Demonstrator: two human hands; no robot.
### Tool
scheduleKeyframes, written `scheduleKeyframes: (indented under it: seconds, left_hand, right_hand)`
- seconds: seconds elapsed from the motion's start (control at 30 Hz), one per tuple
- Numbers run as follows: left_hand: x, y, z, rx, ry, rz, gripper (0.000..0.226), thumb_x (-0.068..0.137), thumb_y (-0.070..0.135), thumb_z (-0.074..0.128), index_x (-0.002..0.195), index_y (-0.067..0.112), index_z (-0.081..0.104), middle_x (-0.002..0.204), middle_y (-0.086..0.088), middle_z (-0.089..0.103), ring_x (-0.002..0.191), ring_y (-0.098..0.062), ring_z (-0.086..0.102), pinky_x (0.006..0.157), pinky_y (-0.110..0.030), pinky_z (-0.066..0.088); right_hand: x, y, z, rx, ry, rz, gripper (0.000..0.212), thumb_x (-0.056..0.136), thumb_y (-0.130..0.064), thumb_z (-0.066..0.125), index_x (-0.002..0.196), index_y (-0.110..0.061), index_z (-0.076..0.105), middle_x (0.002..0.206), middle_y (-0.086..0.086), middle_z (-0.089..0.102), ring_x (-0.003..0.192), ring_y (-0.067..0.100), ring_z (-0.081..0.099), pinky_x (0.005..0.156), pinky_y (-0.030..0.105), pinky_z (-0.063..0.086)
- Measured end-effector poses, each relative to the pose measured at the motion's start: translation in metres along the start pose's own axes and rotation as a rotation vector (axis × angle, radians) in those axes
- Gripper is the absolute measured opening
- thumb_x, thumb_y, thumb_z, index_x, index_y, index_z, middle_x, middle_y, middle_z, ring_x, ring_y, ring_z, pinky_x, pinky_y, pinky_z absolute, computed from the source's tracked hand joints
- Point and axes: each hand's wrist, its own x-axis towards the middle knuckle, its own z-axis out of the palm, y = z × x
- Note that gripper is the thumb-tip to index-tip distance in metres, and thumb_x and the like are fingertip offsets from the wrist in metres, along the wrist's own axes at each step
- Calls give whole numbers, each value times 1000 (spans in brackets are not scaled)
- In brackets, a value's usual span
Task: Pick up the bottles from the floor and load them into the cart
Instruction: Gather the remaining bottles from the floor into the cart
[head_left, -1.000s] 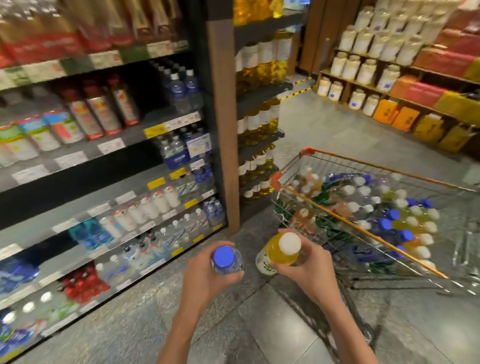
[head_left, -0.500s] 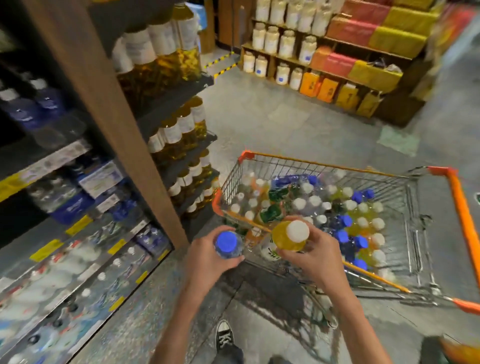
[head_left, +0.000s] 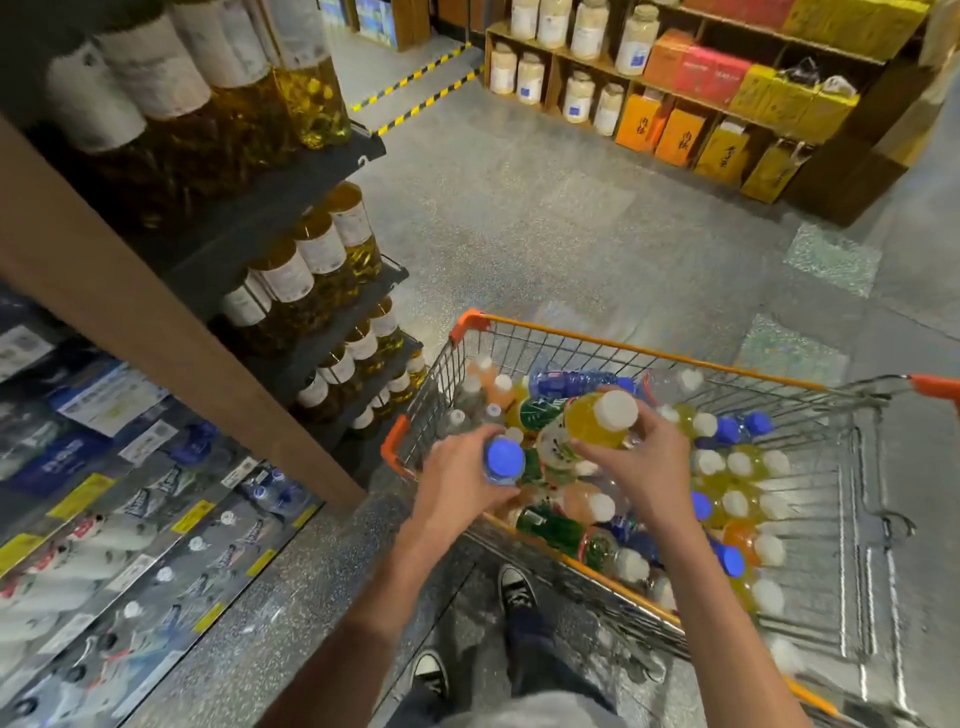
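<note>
My left hand (head_left: 457, 486) grips a clear bottle with a blue cap (head_left: 504, 460), held over the near left corner of the wire cart (head_left: 613, 345). My right hand (head_left: 641, 467) grips a yellow drink bottle with a white cap (head_left: 597, 418), held above the cart's inside. The orange-rimmed cart holds several bottles (head_left: 737, 493): yellow, orange, green and clear ones with white or blue caps, lying and standing in a heap. Both held bottles hover just above the pile.
A tall shelf unit (head_left: 145, 332) with oil bottles (head_left: 322, 260) and water bottles stands at the left, close to the cart's corner. Wooden shelves with jars and boxes (head_left: 675, 98) line the far wall. My black sneakers (head_left: 514, 590) stand on grey speckled floor beside the cart.
My view has swung right and down onto the cart. Both hands have moved forward with their bottles, from in front of the cart's rim to over its inside.
</note>
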Motion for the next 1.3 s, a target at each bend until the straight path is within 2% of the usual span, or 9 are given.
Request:
scheduleKeyframes:
  seconds: [0.1, 0.33, 0.4, 0.5, 0.6, 0.67, 0.8, 1.1, 1.3]
  left_hand:
    - [27, 11, 25, 67, -113, -53, 71, 66, 26, 90, 129, 29, 57, 116, 5, 69, 106, -15, 64, 90, -34, 54]
    - [53, 1, 84, 111, -292, -213, 37, 77, 11, 75, 111, 18, 61, 108, -8, 68, 97, -24, 66, 84, -39, 57]
    - [54, -8, 100, 183, -347, -240, 43, 80, 7, 74, 120, 15, 61, 118, -9, 65, 102, -23, 63, 89, -29, 54]
    - [55, -19, 116, 309, -426, -254, 44, 93, 13, 62, 136, 12, 54, 135, -11, 59, 105, -19, 57, 69, 0, 44]
    - [60, -17, 123, 136, -413, -411, 68, 79, 10, 76, 140, 23, 48, 130, -6, 61, 114, -26, 61, 92, -28, 54]
    - [62, -11, 124, 74, -413, -433, 81, 71, 7, 83, 142, 20, 45, 130, -5, 59, 115, -24, 60, 99, -36, 51]
    - [65, -12, 126, -51, -371, -452, 77, 70, 4, 84, 137, 14, 46, 130, -1, 57, 119, -19, 57, 106, -30, 45]
    - [65, -21, 120, -19, -361, -324, 72, 74, 3, 80, 137, 23, 50, 133, 3, 57, 124, -15, 53, 110, -35, 44]
    - [61, -21, 115, -43, -417, -205, 62, 83, -16, 58, 134, 19, 60, 134, -2, 58, 125, -16, 53, 105, -26, 44]
  right_hand:
    - [41, 16, 1, -2, -38, 10, 65, 59, -15, 95, 114, -35, 68, 95, -15, 73, 94, 6, 68, 89, 34, 57]
    - [101, 49, 24, -50, -196, 25, 65, 63, -16, 93, 122, -16, 66, 102, -8, 67, 98, 9, 62, 83, 24, 46]
    - [109, 56, 34, -42, -232, 40, 64, 64, -15, 92, 121, -16, 64, 104, -8, 64, 99, 9, 59, 83, 22, 42]
    - [117, 70, 50, -14, -302, 37, 61, 66, -14, 92, 118, -20, 61, 107, -8, 64, 101, 10, 59, 81, 20, 41]
    - [118, 97, 60, -134, -403, -11, 59, 68, -19, 91, 120, -17, 62, 115, -3, 67, 106, 13, 60, 87, 25, 46]
    - [118, 110, 59, -199, -427, -33, 48, 74, -14, 85, 115, -22, 61, 112, -2, 68, 104, 17, 64, 88, 35, 52]
    - [123, 120, 53, -297, -463, -57, 39, 82, -7, 77, 110, -24, 56, 106, -3, 66, 96, 16, 62, 80, 34, 51]
    - [136, 123, 46, -317, -496, -87, 41, 82, -19, 80, 119, -18, 59, 118, 1, 63, 107, 17, 59, 91, 34, 49]
    - [134, 123, 46, -299, -482, -89, 39, 83, -19, 79, 117, -16, 60, 115, 3, 64, 104, 18, 59, 86, 29, 46]
